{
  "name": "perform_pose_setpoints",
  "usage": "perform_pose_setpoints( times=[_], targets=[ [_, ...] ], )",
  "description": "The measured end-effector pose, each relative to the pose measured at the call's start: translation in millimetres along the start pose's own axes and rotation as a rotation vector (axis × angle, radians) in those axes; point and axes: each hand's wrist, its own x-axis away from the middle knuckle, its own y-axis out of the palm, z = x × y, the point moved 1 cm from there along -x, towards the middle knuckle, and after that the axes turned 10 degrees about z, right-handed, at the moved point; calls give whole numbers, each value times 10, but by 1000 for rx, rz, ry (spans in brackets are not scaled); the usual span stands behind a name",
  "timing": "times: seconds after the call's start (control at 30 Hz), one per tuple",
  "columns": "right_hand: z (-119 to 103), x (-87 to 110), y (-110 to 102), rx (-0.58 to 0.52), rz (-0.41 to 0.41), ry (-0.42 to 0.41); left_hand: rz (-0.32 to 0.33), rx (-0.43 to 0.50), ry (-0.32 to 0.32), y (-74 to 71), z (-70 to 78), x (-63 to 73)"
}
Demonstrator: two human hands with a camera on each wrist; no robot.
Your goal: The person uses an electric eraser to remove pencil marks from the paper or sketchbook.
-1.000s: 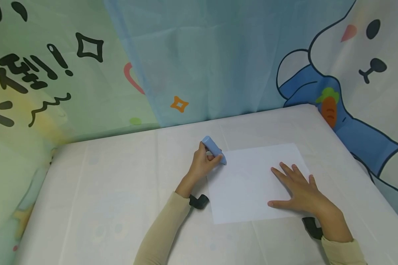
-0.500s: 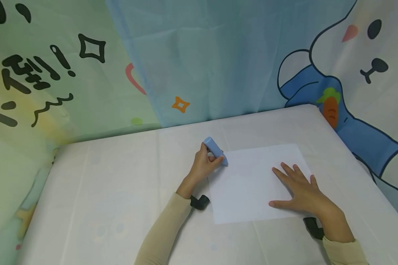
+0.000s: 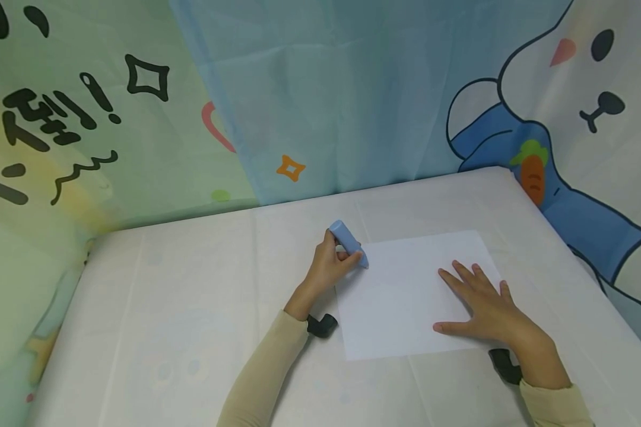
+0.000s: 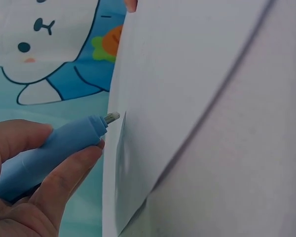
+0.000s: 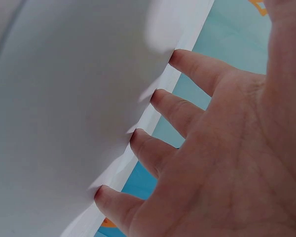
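Observation:
My left hand (image 3: pixel 328 264) grips a light blue electric eraser (image 3: pixel 347 240) between thumb and fingers at the paper's upper left corner. In the left wrist view, the thick barrel of the electric eraser (image 4: pixel 54 150) narrows to a metal holder with a small white tip (image 4: pixel 114 117) close over the paper. A white sheet of paper (image 3: pixel 395 302) lies flat on the table, its corner near the left hand slightly lifted. My right hand (image 3: pixel 483 308) rests on the paper's right part, fingers spread. The right wrist view shows its fingertips (image 5: pixel 160 96) pressing on the sheet.
A white cloth covers the table (image 3: pixel 192 320). Behind it hangs a printed curtain (image 3: pixel 320 101) with cartoon figures and lettering. Dark wrist bands (image 3: pixel 322 326) sit below both hands.

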Motion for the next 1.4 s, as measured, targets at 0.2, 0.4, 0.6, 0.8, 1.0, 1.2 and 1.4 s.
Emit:
perform_pose_setpoints(
  times=[0.2, 0.4, 0.6, 0.8, 1.0, 1.2, 1.4],
  targets=[
    [-6, -3, -1, -11, 2, -2, -9, -20, 8, -3, 23, 5],
    [-6, 7, -12, -6, -1, 2, -17, -16, 9, -9, 45, 12],
    [-9, 7, -10, -7, -2, 5, -13, -11, -6, -8, 37, 11],
    [-11, 7, -8, -7, -3, 9, -16, -4, 8, -10, 42, 7],
    [-19, 1, -5, -11, -7, 14, -16, -12, 19, -12, 44, 2],
    [-21, 2, -7, -12, -5, 17, -19, -19, 19, -9, 44, 1],
    [-13, 3, -3, -15, -6, 15, -28, -19, 19, -6, 20, -2]
  ],
)
